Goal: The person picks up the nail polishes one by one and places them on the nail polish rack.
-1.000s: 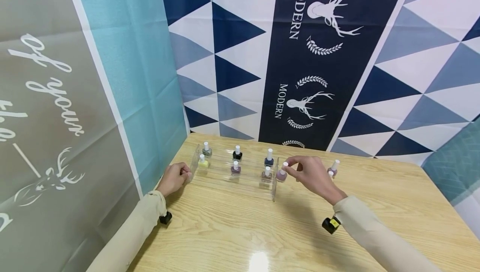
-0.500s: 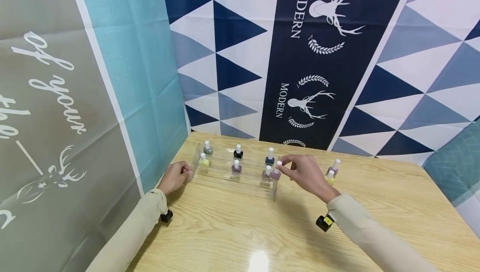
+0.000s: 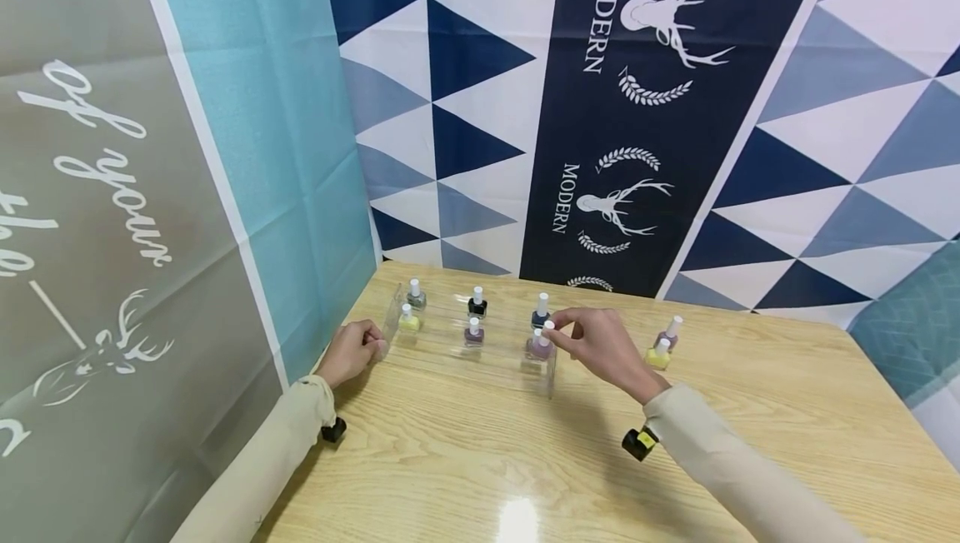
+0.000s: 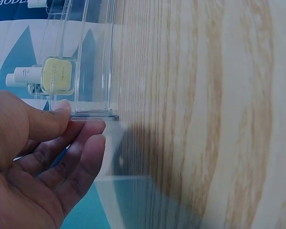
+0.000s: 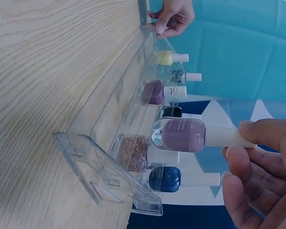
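"Triangle-patterned cloth [image 3: 480, 43] fills the back of the head view, doesn't it?"

"Yes, in blue, navy and white, with a dark band [image 3: 555, 102] of deer heads running down right of centre. Teal cloth [image 3: 232, 68] hangs at the left, and a wood-grain table [image 3: 450, 460] takes up the lower part."

"What has the right hand [image 3: 606, 350] got?"

"It's pinching the white cap [image 5: 221, 137] of a lilac bottle [image 5: 183, 135] between thumb and fingertip. That bottle is right of centre, low in the frame, at the right end of a clear rack [image 5: 83, 160]."

"Touching the rack?"

"I can't tell. From the head it partly covers a glittery pink bottle [image 5: 132, 152] in the front row."

"And the left hand [image 3: 351, 353]?"

"Lower left of centre, gripping the rack's left end, thumb on one side and fingertips on the other."

"What else is in the rack?"

"In front, a yellow bottle [image 3: 408, 323] at the left and a purple bottle [image 3: 473, 335] mid-row. Behind, from the left: a grey bottle [image 3: 416, 301], a black bottle [image 3: 477, 308] and a dark blue bottle [image 3: 540, 320]."

"Any outside it?"

"Two, right of the right hand in the frame: a mauve bottle [image 3: 665, 340] and a lemon bottle [image 3: 657, 359], close together on the table."
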### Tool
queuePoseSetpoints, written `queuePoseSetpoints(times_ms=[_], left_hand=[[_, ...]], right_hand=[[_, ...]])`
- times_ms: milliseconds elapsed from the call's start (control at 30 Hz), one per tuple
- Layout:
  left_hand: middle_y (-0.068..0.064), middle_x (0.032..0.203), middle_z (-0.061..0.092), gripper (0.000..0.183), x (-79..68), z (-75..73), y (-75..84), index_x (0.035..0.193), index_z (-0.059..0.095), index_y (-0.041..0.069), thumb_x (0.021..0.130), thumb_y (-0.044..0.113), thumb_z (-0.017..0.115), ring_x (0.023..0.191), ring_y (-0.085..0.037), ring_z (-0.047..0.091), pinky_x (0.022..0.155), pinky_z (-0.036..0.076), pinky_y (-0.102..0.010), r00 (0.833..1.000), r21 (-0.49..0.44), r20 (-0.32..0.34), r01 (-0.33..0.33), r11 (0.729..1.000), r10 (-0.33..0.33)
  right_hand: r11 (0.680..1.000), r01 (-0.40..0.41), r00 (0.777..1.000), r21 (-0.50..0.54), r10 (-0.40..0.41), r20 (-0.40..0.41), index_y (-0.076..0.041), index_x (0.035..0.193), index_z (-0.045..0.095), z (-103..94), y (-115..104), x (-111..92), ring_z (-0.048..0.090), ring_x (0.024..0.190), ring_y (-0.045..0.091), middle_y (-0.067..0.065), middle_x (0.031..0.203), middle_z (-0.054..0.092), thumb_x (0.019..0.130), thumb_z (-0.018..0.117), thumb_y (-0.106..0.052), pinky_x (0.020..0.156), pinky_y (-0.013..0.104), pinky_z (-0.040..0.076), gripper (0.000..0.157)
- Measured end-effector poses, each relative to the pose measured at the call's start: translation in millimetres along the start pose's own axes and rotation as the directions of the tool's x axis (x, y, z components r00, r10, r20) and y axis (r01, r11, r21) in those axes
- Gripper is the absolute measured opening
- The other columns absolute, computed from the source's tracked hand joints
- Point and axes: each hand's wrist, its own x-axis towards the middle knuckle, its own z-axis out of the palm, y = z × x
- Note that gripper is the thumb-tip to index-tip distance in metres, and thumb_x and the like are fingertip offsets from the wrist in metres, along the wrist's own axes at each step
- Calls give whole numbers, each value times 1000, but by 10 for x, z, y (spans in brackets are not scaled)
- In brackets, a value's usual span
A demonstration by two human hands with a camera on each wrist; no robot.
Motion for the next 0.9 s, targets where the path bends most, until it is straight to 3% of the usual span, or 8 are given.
queuePoseSetpoints(times_ms=[700,900], left_hand=[[-3,76,62,8,-18,-15,7,91,70,6,97,2,69,68,-17,55,65,47,-35,1000,-7,8,9,1000,-9],[-2,76,62,7,-25,-21,27,91,70,7,97,3,70,67,-17,55,65,47,-35,1000,2,14,8,1000,-8]], right_hand=[[995,87,996,41,-86,-26,-15,96,81,249,-203,164,50,57,7,-10,80,71,92,80,-23,55,26,41,9],[995,72,997,74,-72,-5,-14,97,81,307,-268,199,50,55,11,-8,81,71,93,79,-22,53,26,38,10]])
